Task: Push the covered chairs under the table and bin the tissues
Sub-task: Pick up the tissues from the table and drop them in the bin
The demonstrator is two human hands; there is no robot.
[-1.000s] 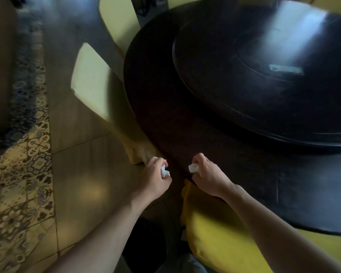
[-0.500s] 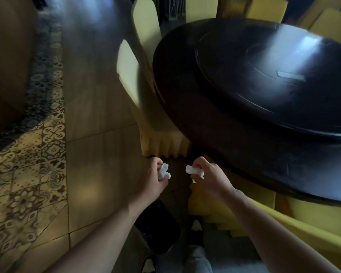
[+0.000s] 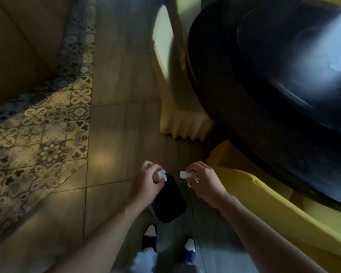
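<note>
From the head camera we see our left hand point(image 3: 146, 180) gripping a crumpled white tissue wad point(image 3: 160, 174) and our right hand point(image 3: 203, 182) pinching another white tissue scrap point(image 3: 186, 175), both above the black floor bin point(image 3: 170, 201), likely for dropping. The wads show no clear long axis.

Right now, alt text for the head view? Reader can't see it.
Seen from above, a person's left hand and right hand each pinch a crumpled white tissue, the left tissue and the right tissue, above a black bin on the tiled floor. To the right, yellow-covered chairs stand against a dark round table.
</note>
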